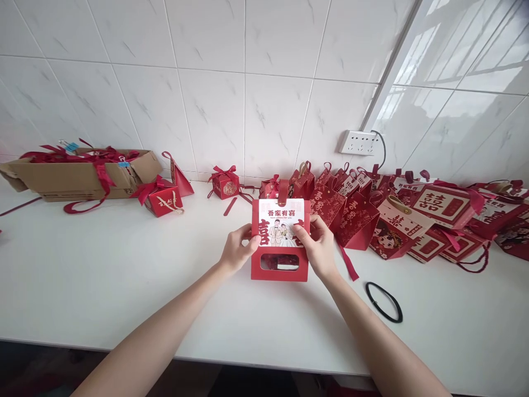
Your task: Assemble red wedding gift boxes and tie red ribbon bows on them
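Note:
Between my two hands is a red gift box (279, 274) with a white printed panel showing a couple and large red characters. A loop strap tops it, and a clear window low on its front shows dark red and white contents. My left hand (239, 248) grips the box's left edge, thumb on the front. On the right edge, my right hand (320, 246) holds it with the thumb pressed on the printed panel. The fingers behind the box are hidden. The box is upright over the white table (198, 314); I cannot tell whether its base touches.
Many red gift boxes (442, 207) crowd the right side by the wall. A cardboard box (74, 182) of red ribbons stands at the left, near a small red box (163, 199) and a ribboned cube (226, 185). A black loop (384, 302) lies right; a power strip (361, 143) hangs behind.

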The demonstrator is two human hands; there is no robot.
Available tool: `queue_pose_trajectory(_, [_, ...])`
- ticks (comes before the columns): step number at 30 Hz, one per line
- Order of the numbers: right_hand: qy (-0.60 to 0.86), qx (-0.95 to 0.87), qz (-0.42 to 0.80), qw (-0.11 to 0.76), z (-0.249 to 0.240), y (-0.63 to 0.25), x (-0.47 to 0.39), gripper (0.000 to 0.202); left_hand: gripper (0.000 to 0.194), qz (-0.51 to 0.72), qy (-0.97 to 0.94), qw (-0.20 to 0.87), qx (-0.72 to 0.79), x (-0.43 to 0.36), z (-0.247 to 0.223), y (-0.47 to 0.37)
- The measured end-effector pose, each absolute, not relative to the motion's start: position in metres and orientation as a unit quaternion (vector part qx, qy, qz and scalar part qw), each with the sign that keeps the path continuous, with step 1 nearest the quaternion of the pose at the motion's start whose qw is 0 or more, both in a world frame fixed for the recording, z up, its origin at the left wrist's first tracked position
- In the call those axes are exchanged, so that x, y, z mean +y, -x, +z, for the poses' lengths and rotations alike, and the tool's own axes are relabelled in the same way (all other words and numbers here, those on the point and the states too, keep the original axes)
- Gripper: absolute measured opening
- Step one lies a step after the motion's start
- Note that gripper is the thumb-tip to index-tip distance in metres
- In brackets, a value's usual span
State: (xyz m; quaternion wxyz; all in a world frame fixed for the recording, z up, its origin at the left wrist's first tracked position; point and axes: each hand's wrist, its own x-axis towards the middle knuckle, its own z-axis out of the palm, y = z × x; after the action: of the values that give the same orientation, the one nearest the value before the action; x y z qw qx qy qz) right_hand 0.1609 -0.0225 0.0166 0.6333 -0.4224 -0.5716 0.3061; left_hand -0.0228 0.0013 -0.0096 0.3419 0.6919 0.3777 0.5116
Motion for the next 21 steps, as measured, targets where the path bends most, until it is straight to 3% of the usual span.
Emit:
queue_pose_trajectory(9, [0.396,-0.592,0.282,0.643,0.016,-0.159,-0.026,0.018,0.037,0.537,-0.687,0.336,0.356,0.004,-0.013,0.026])
queue_pose_trajectory(21, [0.348,-0.672,0.087,0.648,0.01,-0.162,-0.027,0.018,0.047,0.543,-0.724,0.28,0.321,0.012,-0.025,0.03])
